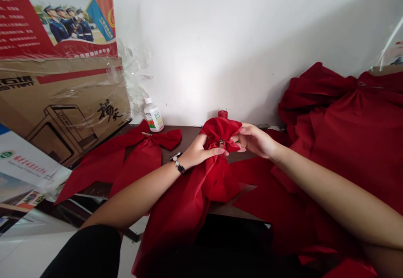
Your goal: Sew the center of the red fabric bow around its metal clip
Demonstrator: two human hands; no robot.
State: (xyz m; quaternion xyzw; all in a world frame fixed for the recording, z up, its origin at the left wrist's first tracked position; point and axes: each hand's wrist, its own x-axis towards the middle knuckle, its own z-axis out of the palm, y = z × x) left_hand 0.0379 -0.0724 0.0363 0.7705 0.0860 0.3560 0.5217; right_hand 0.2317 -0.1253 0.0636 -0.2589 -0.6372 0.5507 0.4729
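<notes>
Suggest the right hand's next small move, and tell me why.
Perhaps smooth the red bow beside its metal clip with the right hand: the cloth is bunched there, and the left hand holds the opposite side.

Soft brightness on the white wall [195,38], grey shadow rightward, glints on plastic wrap [135,91], stretched frame edges.

On the table [189,132], a bow [144,156] lies left, a bottle [153,116] behind it; a spool [222,114] sits beyond the held bow [217,181], apparently near the far wall [195,47]; piled fabric [343,131] lies right.
</notes>
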